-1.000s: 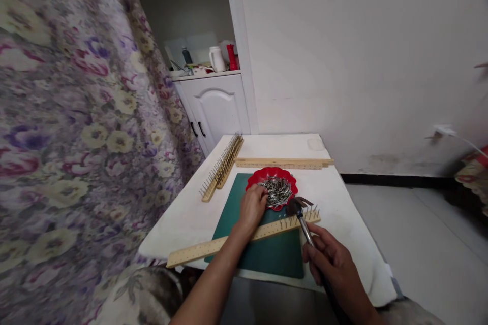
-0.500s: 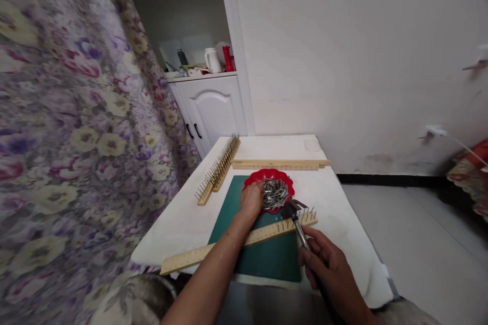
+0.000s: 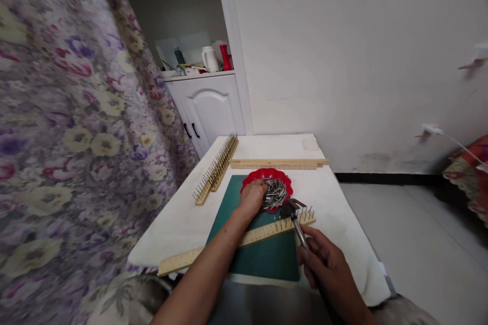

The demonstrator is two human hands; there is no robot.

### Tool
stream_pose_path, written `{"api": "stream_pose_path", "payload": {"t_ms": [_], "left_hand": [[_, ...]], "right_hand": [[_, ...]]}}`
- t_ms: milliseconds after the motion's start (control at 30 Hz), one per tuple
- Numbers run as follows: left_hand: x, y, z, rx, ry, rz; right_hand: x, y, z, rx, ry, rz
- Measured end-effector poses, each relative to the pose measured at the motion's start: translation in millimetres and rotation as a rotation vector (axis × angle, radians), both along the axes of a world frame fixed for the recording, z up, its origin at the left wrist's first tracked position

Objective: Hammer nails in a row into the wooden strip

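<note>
My left hand (image 3: 253, 198) reaches into a red scalloped bowl (image 3: 282, 175) at its left side. Its fingers curl down at a heap of nails (image 3: 275, 194); the fingertips are hidden, and what they pinch I cannot make out. A hammer (image 3: 299, 231) with a dark head and a metal shaft is gripped in my right hand (image 3: 324, 259). The hammer's head hangs over a drilled wooden strip (image 3: 259, 234), just in front of the bowl. Several nails stand upright at that strip's right end. The strip lies slantwise across a green mat (image 3: 267, 264), partly behind my left forearm.
Wooden strips full of upright nails (image 3: 219, 165) lie along the table's left side. More wooden strips (image 3: 278, 163) lie across the back of the white-covered table (image 3: 331, 244). A flowered curtain (image 3: 84, 137) hangs at the left, with a white cabinet (image 3: 209, 104) behind.
My left hand has shifted slightly rightward in the bowl, its fingers now over the nails. The hammer stays in my right hand, nearly still. The whole view has moved a little.
</note>
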State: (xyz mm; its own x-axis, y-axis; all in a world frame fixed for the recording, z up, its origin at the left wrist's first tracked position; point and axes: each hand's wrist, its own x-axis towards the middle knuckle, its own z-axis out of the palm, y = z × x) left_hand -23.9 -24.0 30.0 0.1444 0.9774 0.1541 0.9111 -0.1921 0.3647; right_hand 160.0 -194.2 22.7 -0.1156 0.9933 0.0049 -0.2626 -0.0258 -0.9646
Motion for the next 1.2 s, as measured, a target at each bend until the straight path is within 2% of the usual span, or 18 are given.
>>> {"api": "stream_pose_path", "payload": {"t_ms": [233,367,567,667,767,967,1200], "left_hand": [[-8,-21,0.3,0.09,0.204,-0.106],[-15,-40,-3.1,0.158,0.257,-0.068],[-29,-67,-4.1,0.192,0.226,-0.038],[-29,-72,-4.7,0.184,0.248,-0.063],[-24,-65,-6.6,0.147,0.249,-0.106],[-19,-47,-14.9,0.168,0.005,-0.143],[-16,-45,-28.1,0.207,-0.398,-0.123]], "right_hand": [[-1,1,0.2,0.011,0.014,-0.003],[-2,2,-1.4,0.0,-0.002,-0.008],[-1,1,-3.1,0.019,-0.011,0.001],[-1,1,-4.5,0.022,-0.021,0.007],[-1,1,-5.7,0.028,-0.021,0.012],[0,2,-5.4,0.029,-0.022,-0.001],[0,3,-2.0,0.019,-0.011,0.005]]}}
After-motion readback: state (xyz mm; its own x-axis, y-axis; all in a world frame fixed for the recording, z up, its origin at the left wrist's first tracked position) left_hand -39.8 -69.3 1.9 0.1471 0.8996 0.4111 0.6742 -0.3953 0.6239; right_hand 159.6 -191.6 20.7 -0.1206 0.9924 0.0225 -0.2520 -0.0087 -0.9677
